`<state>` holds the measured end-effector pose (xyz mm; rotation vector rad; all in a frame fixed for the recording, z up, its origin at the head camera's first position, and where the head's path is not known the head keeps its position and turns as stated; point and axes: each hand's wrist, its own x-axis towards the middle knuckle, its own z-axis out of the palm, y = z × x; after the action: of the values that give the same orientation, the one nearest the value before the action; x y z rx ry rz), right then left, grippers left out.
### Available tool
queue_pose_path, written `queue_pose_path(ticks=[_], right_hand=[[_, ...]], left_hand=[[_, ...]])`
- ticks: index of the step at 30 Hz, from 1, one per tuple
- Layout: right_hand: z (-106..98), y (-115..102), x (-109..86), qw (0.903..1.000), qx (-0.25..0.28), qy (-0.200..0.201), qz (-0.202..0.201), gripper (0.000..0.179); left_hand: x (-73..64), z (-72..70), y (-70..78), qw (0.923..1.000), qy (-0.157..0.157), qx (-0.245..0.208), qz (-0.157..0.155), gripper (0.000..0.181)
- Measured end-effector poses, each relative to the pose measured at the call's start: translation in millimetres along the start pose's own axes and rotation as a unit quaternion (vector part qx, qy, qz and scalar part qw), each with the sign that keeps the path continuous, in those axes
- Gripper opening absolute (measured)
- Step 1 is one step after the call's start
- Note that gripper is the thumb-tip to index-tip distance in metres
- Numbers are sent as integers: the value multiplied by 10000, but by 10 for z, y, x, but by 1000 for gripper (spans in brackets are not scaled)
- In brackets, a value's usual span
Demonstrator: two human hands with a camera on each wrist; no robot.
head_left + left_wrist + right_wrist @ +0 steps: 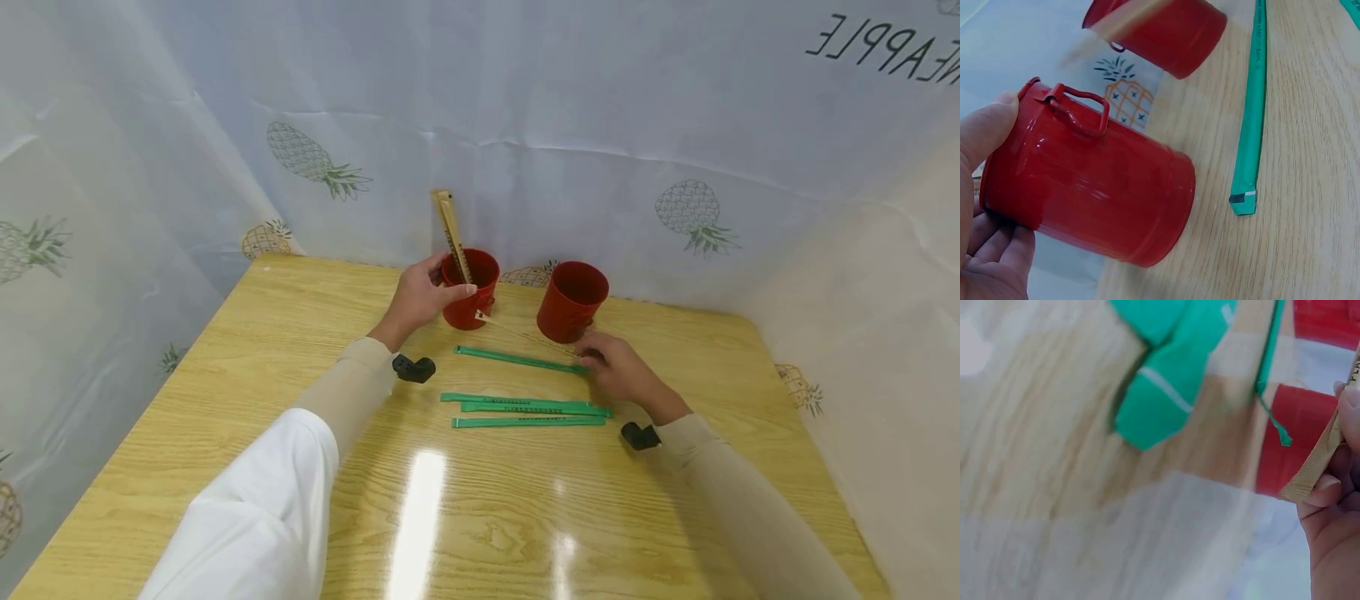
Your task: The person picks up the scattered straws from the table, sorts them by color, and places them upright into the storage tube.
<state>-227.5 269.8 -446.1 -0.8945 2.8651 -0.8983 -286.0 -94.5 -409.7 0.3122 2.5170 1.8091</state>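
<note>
On the left, a small red metal bucket [462, 317] is gripped by my left hand [416, 302], thumb at its rim and fingers round the side. Tan narrow paper packets [452, 229] stand in that bucket, leaning left above the rim. My right hand [621, 368] pinches one end of another tan packet [528, 337]. Its free end points left, in front of the held bucket. In the right wrist view the pinched packet [1316, 459] shows between thumb and fingers. Close to the right hand is a second red bucket [557, 319], upright.
A single green narrow packet [513, 359] lies crosswise in front of the buckets. Three more green packets [525, 407] lie nearer on the wooden table [480, 517], close together. A white pineapple-print curtain [480, 83] hangs right behind the table's back edge.
</note>
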Motion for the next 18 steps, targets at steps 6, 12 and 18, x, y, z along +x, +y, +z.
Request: queue_pose_path(ticks=[6, 12, 18], right_hand=[[-60, -199, 7, 9989, 426, 190, 109, 8], [-101, -495, 199, 9907, 1281, 337, 304, 8], [-106, -739, 500, 9796, 1901, 627, 160, 7]], left_hand=[[-9, -6, 25, 10000, 8, -25, -28, 72], [-23, -14, 32, 10000, -16, -65, -15, 69], [-34, -8, 31, 10000, -45, -67, 26, 68]])
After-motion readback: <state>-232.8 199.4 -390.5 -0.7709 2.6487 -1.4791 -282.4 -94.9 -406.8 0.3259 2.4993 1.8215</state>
